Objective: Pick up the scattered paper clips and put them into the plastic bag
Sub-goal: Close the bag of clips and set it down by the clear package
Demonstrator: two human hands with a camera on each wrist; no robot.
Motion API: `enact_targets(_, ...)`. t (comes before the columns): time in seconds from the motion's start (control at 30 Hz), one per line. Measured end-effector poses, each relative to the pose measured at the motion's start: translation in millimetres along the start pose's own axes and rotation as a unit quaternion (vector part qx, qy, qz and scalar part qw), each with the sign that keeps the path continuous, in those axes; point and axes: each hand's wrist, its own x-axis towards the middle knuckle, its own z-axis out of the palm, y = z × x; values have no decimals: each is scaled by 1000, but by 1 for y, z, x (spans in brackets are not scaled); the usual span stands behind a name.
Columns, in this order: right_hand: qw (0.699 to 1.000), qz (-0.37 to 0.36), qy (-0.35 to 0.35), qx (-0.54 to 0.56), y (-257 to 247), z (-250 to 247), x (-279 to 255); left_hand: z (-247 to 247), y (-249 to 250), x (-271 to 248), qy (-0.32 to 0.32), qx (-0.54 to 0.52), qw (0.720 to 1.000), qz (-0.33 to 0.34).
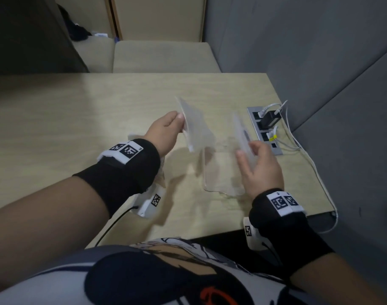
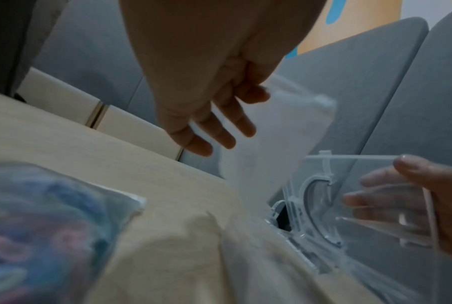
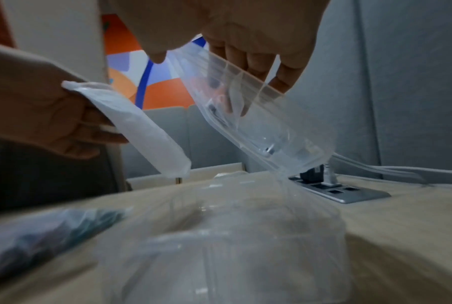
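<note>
My left hand (image 1: 180, 123) is raised over the table and pinches a small translucent plastic bag (image 1: 195, 126) by its edge; the bag hangs slanted (image 2: 271, 133) (image 3: 144, 127). My right hand (image 1: 245, 148) grips the raised lid (image 1: 242, 132) of a clear hinged plastic box, thumb on one side and fingers on the other (image 3: 245, 107). The box's base (image 1: 223, 175) lies on the table between my hands. A second bag with blurred colourful contents (image 2: 37, 226) (image 3: 37, 236) lies on the table under my left wrist. I cannot make out any loose paper clips.
A metal socket panel (image 1: 264, 130) with a black plug and white cables is set into the wooden table (image 1: 78, 119) at the right. Grey padded panels (image 1: 320, 62) close off the right side. A beige bench (image 1: 161, 56) stands beyond the far edge.
</note>
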Motion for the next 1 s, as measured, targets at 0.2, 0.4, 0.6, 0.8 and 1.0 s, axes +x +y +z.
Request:
enact_targets(0.2,982,95,89,136,10,-13,1,33,13,-4,-70,-167,979,-96)
enact_targets(0.4,974,143,86,154,19,-14,-3,47,-7,3,-161,313,930,-109)
enact_targets(0.6,973,158,81,149,21,-9,-6,53,-2,4,-88,146,955,-244)
enact_targets(0.8,973,158,77,149,17,-11,-9,54,-19,9,-130,330,934,-52)
enact_targets(1.0,974,155,77,143,15,-10,-9,65,-25,20,-205,512,832,57)
